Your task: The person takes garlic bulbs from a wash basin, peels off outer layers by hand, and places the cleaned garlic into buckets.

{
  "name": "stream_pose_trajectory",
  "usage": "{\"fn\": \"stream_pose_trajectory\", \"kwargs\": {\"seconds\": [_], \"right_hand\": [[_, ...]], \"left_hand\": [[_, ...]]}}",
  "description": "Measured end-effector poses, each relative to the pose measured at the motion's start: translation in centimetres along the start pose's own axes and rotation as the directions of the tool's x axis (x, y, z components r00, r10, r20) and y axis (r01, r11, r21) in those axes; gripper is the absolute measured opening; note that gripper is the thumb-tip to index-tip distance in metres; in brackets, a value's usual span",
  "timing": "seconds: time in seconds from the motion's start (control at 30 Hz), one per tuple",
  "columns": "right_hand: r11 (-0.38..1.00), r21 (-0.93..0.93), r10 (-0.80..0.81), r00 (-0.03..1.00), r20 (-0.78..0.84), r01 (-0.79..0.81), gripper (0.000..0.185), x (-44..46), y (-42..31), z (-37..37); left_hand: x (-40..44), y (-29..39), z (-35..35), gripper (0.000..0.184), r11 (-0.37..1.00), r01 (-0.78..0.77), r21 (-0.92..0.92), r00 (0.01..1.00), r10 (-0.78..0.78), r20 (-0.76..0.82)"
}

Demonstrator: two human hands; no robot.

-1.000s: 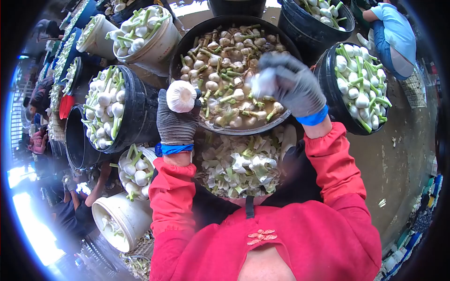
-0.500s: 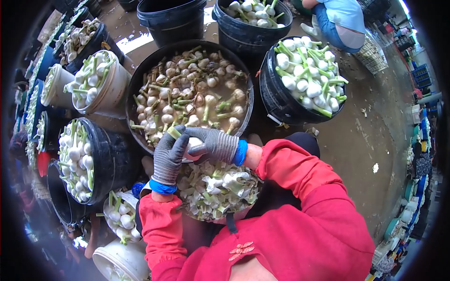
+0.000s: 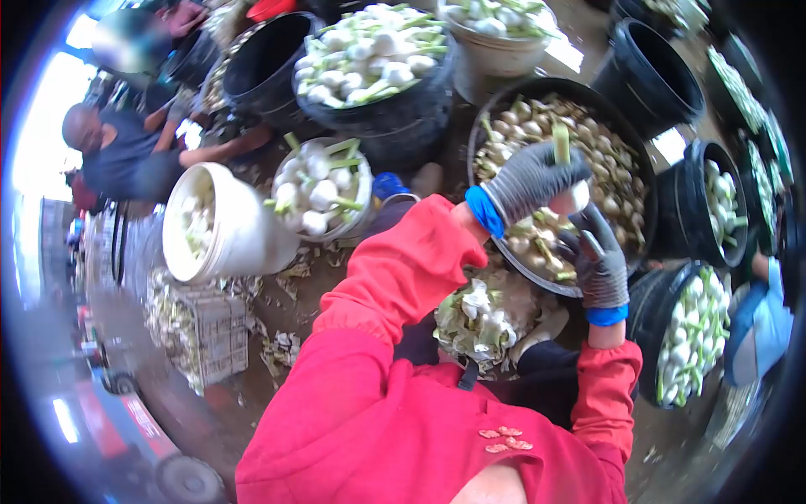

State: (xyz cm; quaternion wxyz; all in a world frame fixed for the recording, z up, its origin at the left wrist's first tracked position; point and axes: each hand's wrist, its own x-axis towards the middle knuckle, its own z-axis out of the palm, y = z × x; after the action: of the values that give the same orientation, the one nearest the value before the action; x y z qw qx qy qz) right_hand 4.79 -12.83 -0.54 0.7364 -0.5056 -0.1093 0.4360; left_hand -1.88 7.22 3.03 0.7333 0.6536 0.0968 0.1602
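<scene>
- Crate (image 3: 222, 336): now in view, the head having turned
- Left hand (image 3: 533, 181): fingers closed round the garlic bulb (image 3: 569, 200), stalk now upright, above the tub (image 3: 550, 286)
- Right hand (image 3: 600, 269): fingers, earlier around the bulb, now half-curled just below; cannot tell if touching, so the left seemingly bears it

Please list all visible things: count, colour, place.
Round tub: 1, black, centre-right
Rough garlic bulbs: many, brownish, in tub
Stemmed garlic bulb: 1, white, over tub
Tall plastic buckets: 5+, black, top and right
Round plastic buckets: 3, white, left and top
Clean garlic bulbs: many, white, in buckets
Peel heap: 1, whitish, below tub
Slatted crates: 1+, whitish, left
Other people: 2+, dark and blue clothing, left and right
Background: blurred
Cloth top: 1, red, bottom
Left grip: 1, grey glove, around stemmed bulb
Right grip: 1, grey glove, just below
</scene>
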Motion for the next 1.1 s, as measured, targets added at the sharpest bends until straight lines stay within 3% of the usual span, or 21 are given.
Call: {"fn": "stream_pose_trajectory", "kwargs": {"seconds": [0.03, 0.1, 0.17, 0.2, 0.27, 0.3, 0.33, 0.37, 0.5, 0.53, 0.57, 0.6, 0.63, 0.7, 0.77, 0.87, 0.93, 0.97, 1.0, 1.03, 1.1], "right_hand": [[0.999, -0.032, -0.007, 1.000, -0.028, 0.006, 0.056, 0.3, 0.6, -0.6], [0.999, -0.012, 0.029, 0.995, -0.094, -0.030, 0.049, 0.6, 0.3, -0.1], [0.998, -0.058, 0.015, 0.993, -0.121, -0.022, 0.048, 0.9, 0.1, -0.1], [0.993, -0.115, -0.017, 0.992, -0.125, 0.003, 0.047, 0.9, -0.2, 0.0], [0.991, -0.132, -0.054, 0.990, -0.133, 0.036, 0.045, 0.6, -1.2, 0.9], [0.987, -0.142, -0.088, 0.989, -0.120, 0.070, 0.044, 0.5, -1.5, 0.9], [0.984, -0.154, -0.113, 0.985, -0.132, 0.093, 0.044, 0.3, -2.1, 1.0], [0.979, -0.158, -0.147, 0.982, -0.116, 0.128, 0.044, 0.4, -2.5, 0.3], [0.971, -0.107, -0.229, 0.964, -0.136, 0.215, 0.046, -1.2, -4.5, 1.4], [0.972, -0.088, -0.229, 0.963, -0.139, 0.219, 0.045, -1.4, -4.2, 1.1], [0.973, -0.068, -0.229, 0.963, -0.141, 0.222, 0.045, -1.5, -3.9, 0.9], [0.974, -0.114, -0.213, 0.963, -0.168, 0.196, 0.045, -1.6, -3.4, 1.0], [0.976, -0.136, -0.194, 0.963, -0.187, 0.170, 0.045, -1.3, -2.9, 1.2], [0.978, -0.174, -0.154, 0.961, -0.229, 0.115, 0.045, -0.3, -1.7, 1.3], [0.975, -0.209, -0.123, 0.970, -0.208, 0.079, 0.041, 0.6, -0.9, 1.5], [0.950, -0.313, -0.068, 0.968, -0.242, -0.011, 0.040, 1.2, -0.2, 2.5], [0.803, -0.593, -0.143, 0.985, -0.101, 0.056, 0.045, 2.1, -0.1, 1.1], [0.703, -0.704, -0.159, 0.987, -0.019, 0.100, 0.047, 2.6, 0.2, 0.7], [0.506, -0.854, -0.177, 0.984, 0.031, 0.118, 0.056, 1.8, -1.4, 2.5], [0.130, -0.953, -0.329, 0.919, 0.219, 0.274, 0.058, 0.6, -4.0, 5.6], [-0.307, -0.882, -0.392, 0.798, 0.459, 0.357, 0.057, -2.0, -9.6, 10.5]], "left_hand": [[-0.1, 1.8, -1.1, 0.023, 0.980, 0.025, -0.199, 0.998, -0.036, -0.051], [-2.2, 4.6, -4.5, 0.026, 0.833, -0.130, -0.537, 0.986, 0.050, -0.161], [-4.9, 6.1, -8.4, 0.028, 0.657, -0.203, -0.726, 0.955, -0.032, -0.296], [-6.9, 5.8, -10.4, 0.030, 0.810, -0.334, -0.482, 0.900, 0.123, -0.418], [-11.2, 4.6, -15.7, 0.031, 0.757, -0.370, -0.539, 0.838, 0.020, -0.546], [-13.4, 4.2, -18.3, 0.030, 0.492, -0.319, -0.810, 0.836, -0.257, -0.485], [-15.9, 4.0, -19.7, 0.033, 0.978, -0.140, -0.154, 0.725, -0.004, -0.689], [-18.5, 3.6, -20.9, 0.039, 0.785, 0.178, 0.594, 0.696, 0.326, -0.640], [-26.6, 0.4, -28.8, 0.048, 0.353, 0.513, 0.782, 0.698, 0.358, -0.620], [-26.8, -1.4, -32.0, 0.045, 0.878, 0.285, 0.385, 0.459, 0.228, -0.859], [-26.5, -3.3, -34.6, 0.043, 0.977, -0.154, -0.145, 0.308, -0.092, -0.947], [-26.3, -2.2, -34.1, 0.042, 0.999, -0.050, 0.021, 0.283, 0.035, -0.958], [-26.2, -2.7, -35.6, 0.042, 0.964, 0.137, 0.230, 0.296, 0.182, -0.938], [-24.9, 0.1, -35.0, 0.044, 0.629, 0.595, 0.501, 0.469, 0.235, -0.852], [-23.6, -2.6, -36.7, 0.042, 0.604, 0.558, 0.569, 0.650, 0.108, -0.752], [-23.6, -3.8, -36.1, 0.049, 0.362, 0.669, 0.649, 0.727, -0.137, -0.672], [-23.3, -2.6, -35.7, 0.053, 0.283, 0.733, 0.618, 0.680, -0.300, -0.669], [-23.4, -2.8, -35.8, 0.054, 0.281, 0.692, 0.664, 0.719, -0.186, -0.670], [-23.7, -3.2, -36.1, 0.055, 0.267, 0.651, 0.710, 0.748, -0.071, -0.660], [-23.9, -3.4, -36.2, 0.056, 0.244, 0.607, 0.756, 0.773, 0.039, -0.633], [-24.1, -1.5, -34.4, 0.055, 0.317, 0.577, 0.752, 0.778, 0.067, -0.625]]}}
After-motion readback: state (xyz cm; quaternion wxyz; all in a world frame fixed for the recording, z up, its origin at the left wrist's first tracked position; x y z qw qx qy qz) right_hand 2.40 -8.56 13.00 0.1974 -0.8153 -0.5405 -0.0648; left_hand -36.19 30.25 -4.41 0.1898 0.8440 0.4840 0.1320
